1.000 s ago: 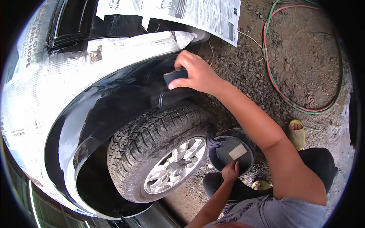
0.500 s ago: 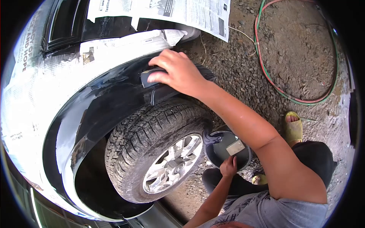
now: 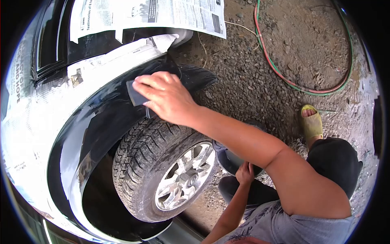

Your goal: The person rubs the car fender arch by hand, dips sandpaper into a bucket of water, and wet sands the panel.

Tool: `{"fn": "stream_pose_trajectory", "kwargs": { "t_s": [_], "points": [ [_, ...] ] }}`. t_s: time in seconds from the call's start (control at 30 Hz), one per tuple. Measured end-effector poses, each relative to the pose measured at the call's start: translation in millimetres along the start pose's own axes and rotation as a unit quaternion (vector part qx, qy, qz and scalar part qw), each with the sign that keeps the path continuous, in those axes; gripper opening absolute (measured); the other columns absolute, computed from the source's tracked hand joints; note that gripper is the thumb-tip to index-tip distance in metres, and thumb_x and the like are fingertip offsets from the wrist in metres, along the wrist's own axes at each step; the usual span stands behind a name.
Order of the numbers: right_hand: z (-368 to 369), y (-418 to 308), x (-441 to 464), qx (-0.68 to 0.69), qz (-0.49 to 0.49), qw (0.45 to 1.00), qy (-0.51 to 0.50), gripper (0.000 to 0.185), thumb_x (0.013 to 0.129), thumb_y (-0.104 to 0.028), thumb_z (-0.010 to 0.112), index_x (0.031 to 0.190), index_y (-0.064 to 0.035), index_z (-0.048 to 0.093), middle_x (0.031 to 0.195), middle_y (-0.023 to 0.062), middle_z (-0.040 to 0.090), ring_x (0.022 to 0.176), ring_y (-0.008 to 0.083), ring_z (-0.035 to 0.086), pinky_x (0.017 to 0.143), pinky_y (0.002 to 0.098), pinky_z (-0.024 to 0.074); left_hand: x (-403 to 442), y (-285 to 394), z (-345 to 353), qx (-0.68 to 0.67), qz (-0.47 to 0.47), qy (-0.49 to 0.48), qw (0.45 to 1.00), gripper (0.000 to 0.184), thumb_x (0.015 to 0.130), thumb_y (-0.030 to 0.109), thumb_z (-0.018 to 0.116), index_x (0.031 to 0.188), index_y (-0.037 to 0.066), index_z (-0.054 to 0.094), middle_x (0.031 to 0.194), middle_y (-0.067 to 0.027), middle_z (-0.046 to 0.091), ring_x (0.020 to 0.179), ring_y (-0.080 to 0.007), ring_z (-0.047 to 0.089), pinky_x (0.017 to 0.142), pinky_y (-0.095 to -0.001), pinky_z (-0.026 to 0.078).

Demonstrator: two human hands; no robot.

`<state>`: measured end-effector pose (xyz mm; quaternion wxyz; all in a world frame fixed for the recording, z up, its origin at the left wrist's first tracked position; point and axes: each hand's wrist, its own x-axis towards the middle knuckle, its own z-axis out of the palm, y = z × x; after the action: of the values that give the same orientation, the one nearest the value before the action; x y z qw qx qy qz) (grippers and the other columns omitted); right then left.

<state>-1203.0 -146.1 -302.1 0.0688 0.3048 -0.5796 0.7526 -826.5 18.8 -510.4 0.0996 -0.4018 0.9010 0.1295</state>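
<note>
My right hand [image 3: 166,95] is closed around a dark flat pad [image 3: 136,94], which lies against the glossy black wheel-arch panel [image 3: 109,112] above the tyre [image 3: 140,162]. Water runs down just below the pad. Lower right, my left hand [image 3: 245,173] has its fingers together at the rim of a dark bucket [image 3: 229,162]. My right forearm hides part of the bucket, and what the left fingers hold is out of sight. Newspaper [image 3: 118,61] covers the bodywork along the panel's upper edge.
A silver rim [image 3: 187,179] sits in the tyre. Red and green hoses [image 3: 280,75] curve over the gravel at the upper right. One foot in a yellow slipper [image 3: 312,122] rests on the ground. More newspaper [image 3: 170,16] hangs at the top.
My right hand has moved left and slightly down along the panel with the dark pad. The light block near my left hand is now hidden behind my right arm.
</note>
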Motion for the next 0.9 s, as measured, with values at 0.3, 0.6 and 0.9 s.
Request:
{"fn": "stream_pose_trajectory", "kwargs": {
  "t_s": [0.3,0.6,0.9],
  "points": [
    [1,97,3,0.018,0.162,0.987,-0.007,0.036,0.099,-0.025,0.061,0.127,-0.0054,0.069,0.124,0.0097,0.065,0.117,0.0322,0.059,0.103,0.0448,0.0447,2,2,-1,-0.001,-0.022,-0.038,0.999,0.031,0.103,0.036,0.051,0.097,0.010,0.067,0.084,-0.0169,0.069,0.079,-0.0404,0.067,0.067,-0.0518,0.052],
    [11,-23,29,0.074,-0.060,0.994,0.048,0.029,0.098,-0.025,0.064,0.119,-0.0069,0.070,0.125,0.0085,0.064,0.119,0.0299,0.060,0.104,0.0464,0.0456,-1,3,-1,0.006,-0.003,0.003,1.000,0.028,0.102,0.035,0.055,0.095,0.011,0.066,0.081,-0.0142,0.069,0.075,-0.0372,0.068,0.064,-0.0498,0.053],
    [8,55,23,0.019,0.034,0.999,0.033,0.028,0.099,-0.024,0.060,0.118,-0.0069,0.073,0.124,0.0092,0.067,0.119,0.0291,0.060,0.104,0.0446,0.0460,7,4,-2,-0.017,-0.020,-0.024,0.999,0.029,0.103,0.036,0.053,0.097,0.011,0.067,0.086,-0.0159,0.070,0.081,-0.0394,0.068,0.070,-0.0510,0.053]
  ]
}}
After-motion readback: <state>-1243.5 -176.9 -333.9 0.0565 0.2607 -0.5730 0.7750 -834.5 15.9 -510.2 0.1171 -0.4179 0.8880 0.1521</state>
